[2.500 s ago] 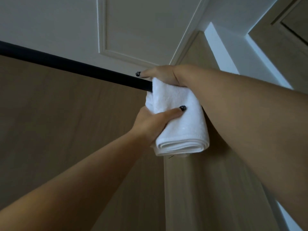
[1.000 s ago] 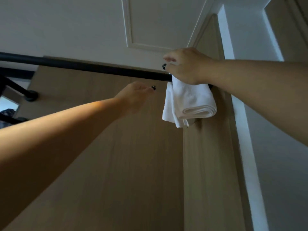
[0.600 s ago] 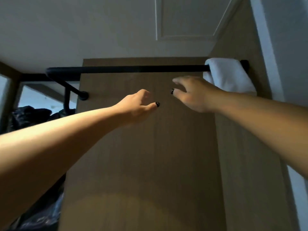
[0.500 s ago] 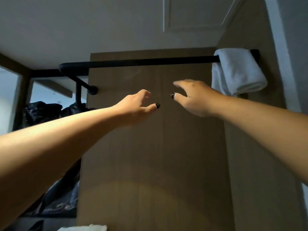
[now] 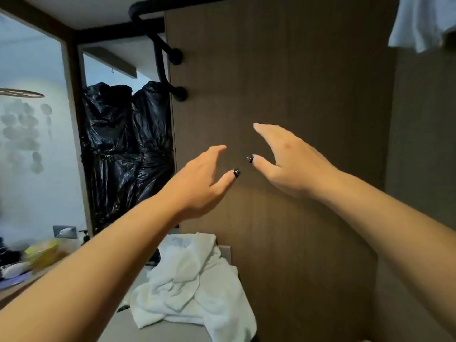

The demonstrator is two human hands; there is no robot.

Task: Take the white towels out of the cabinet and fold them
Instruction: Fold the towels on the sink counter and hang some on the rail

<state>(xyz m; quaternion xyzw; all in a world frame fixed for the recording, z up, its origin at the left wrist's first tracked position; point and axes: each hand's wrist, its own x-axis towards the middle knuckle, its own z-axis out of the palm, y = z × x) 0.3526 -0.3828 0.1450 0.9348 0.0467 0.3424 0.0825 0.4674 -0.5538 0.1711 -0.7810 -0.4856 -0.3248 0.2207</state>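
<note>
1. While both arms reach forward, the left hand (image 5: pixel 197 183) hangs in mid-air before the brown wooden panel (image 5: pixel 296 95), its grip released, fingers loose, thumb with a dark-painted nail pointing toward three o'clock.
2. Right hand (image 5: pixel 288 164) beside it, apart from it, grip also released: fingers stretched toward eleven o'clock, dark-nailed thumb aimed at nine o'clock, holding nothing.
3. Down at six o'clock, a crumpled heap of white towels (image 5: pixel 195 282) lies on the grey counter (image 5: pixel 153 332), just under the left forearm.
4. Up at one o'clock, at the frame's corner, the lower edge of a hanging white towel (image 5: pixel 419 23) shows.
5. Over at eleven o'clock, a black rail (image 5: pixel 158 43) bends down to its mounts on the panel.
6. At nine o'clock, shiny black plastic bags (image 5: pixel 125 149) fill the neighbouring opening.
7. Far left at eight o'clock, a blurred yellow-green container (image 5: pixel 42 251) sits among clutter; no readable writing or brand anywhere.
</note>
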